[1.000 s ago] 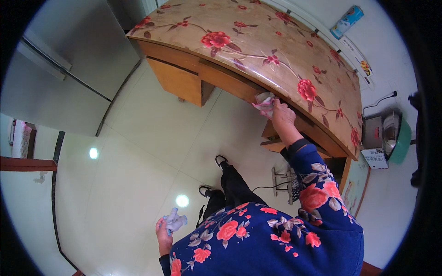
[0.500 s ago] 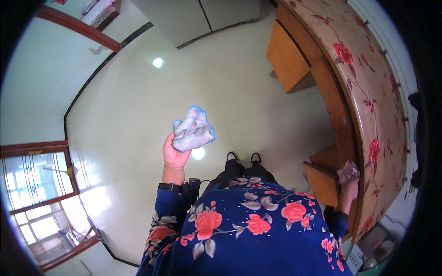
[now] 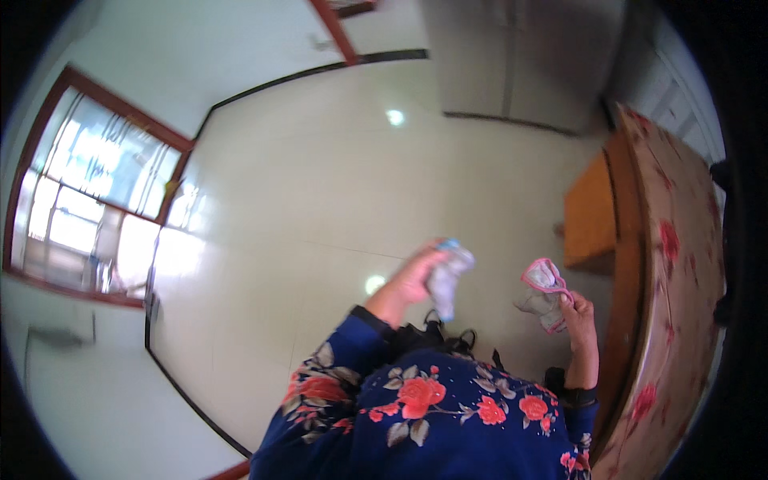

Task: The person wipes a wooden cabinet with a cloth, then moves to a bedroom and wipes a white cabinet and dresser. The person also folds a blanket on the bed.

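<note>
A bunched grey cloth with blue edging (image 3: 448,280) hangs from my left hand (image 3: 413,276), whose fingers are closed round its upper part; motion blurs both somewhat. My right hand (image 3: 582,317) pinches a second cloth, pale grey with pink edging (image 3: 546,296), by its side. This one droops in folds, its pink rim curling at the top. Both cloths are in the air in front of my body, a gap of floor showing between them. The right hand is close to the wooden table's edge.
Along the right stands a wooden table with a flowered cover (image 3: 672,320), an orange-brown wooden drawer or door (image 3: 590,212) sticking out of it. A grey two-door cabinet or fridge (image 3: 512,72) is at the back. Pale tiled floor (image 3: 320,184) lies ahead; a window (image 3: 96,192) is at left.
My view has turned to the right. The pink-edged cloth in my right hand has come away from the open compartment into the air, and my left hand has swung toward it with the blue-edged cloth.
</note>
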Demonstrator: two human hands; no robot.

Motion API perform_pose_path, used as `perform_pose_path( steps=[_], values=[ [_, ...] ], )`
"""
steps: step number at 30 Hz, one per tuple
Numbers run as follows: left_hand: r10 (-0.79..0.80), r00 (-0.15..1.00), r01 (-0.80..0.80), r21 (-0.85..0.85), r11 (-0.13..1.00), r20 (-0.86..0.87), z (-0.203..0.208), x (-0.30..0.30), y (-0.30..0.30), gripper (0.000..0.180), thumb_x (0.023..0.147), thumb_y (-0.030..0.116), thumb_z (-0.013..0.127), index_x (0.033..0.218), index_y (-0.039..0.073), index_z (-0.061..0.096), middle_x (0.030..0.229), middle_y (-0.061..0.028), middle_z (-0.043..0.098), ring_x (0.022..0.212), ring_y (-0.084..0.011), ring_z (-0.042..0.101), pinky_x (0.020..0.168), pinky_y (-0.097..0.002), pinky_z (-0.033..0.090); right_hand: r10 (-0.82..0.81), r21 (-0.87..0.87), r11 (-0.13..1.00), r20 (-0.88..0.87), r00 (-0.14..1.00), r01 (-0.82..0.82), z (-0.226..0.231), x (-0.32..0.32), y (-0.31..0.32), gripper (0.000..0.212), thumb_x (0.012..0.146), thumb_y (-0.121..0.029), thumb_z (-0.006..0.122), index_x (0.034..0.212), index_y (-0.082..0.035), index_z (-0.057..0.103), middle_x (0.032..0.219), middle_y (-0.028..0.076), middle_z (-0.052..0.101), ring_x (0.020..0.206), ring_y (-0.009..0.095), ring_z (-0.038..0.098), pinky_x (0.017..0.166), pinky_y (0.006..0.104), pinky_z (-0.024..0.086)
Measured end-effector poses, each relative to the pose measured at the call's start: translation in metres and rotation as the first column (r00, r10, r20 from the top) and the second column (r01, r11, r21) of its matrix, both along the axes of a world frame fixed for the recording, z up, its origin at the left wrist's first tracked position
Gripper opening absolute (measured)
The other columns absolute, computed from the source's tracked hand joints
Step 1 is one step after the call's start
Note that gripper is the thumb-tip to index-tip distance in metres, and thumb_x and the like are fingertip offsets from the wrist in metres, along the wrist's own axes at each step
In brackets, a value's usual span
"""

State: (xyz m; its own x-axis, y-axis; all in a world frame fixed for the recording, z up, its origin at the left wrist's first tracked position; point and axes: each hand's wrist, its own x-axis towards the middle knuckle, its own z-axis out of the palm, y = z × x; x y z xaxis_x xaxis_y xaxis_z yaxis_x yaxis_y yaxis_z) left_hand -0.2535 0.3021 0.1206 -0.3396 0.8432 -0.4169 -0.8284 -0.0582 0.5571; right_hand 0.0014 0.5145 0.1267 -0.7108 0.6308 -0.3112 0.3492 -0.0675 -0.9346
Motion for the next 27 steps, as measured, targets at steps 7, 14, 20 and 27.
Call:
perform_pose_path(
  steps=[7,14,20,27],
  values=[
    [0.061,0.827,-0.025,0.072,0.997,-0.559,0.007,0.056,0.007,0.042,0.077,0.025,0.064,0.111,0.009,0.046,0.108,-0.0056,0.052,0.097,-0.0145,0.050,0.084,-0.0300,0.043,0.386,0.264,0.903,-0.152,0.910,-0.339,0.025,-0.093,-0.046,0.010,0.075,-0.007,0.061,0.080,0.000,0.057,0.075,0.004,0.054,0.065,0.010,0.051,0.051,0.0242,0.043],
    [0.136,0.855,-0.099,0.099,0.990,-0.500,-0.008,0.019,-0.047,0.036,0.081,0.025,0.061,0.109,0.004,0.050,0.098,-0.0030,0.055,0.092,-0.0114,0.050,0.081,-0.0252,0.042,0.568,0.058,0.822,-0.018,0.823,-0.567,0.047,-0.151,-0.103,0.020,0.066,0.005,0.061,0.084,-0.003,0.057,0.075,0.004,0.055,0.070,0.011,0.054,0.061,0.0255,0.046],
    [0.107,0.880,-0.175,-0.107,0.979,-0.463,0.001,-0.028,-0.111,0.040,0.082,0.040,0.054,0.103,0.006,0.054,0.088,0.0000,0.055,0.078,-0.0067,0.048,0.068,-0.0214,0.040,0.743,0.327,0.662,-0.166,0.648,-0.675,0.034,-0.207,-0.156,0.019,0.065,0.001,0.066,0.079,-0.002,0.053,0.084,0.003,0.055,0.076,0.012,0.052,0.069,0.0251,0.044],
    [0.190,0.848,-0.228,-0.016,0.974,-0.495,-0.010,-0.079,-0.179,0.033,0.074,0.014,0.052,0.105,0.003,0.050,0.096,-0.0041,0.052,0.088,-0.0132,0.051,0.079,-0.0277,0.042,0.541,-0.248,0.778,-0.202,0.817,-0.577,0.008,-0.264,-0.229,0.031,0.069,-0.001,0.066,0.094,-0.002,0.048,0.083,0.006,0.056,0.071,0.012,0.054,0.061,0.0229,0.045]
  ],
)
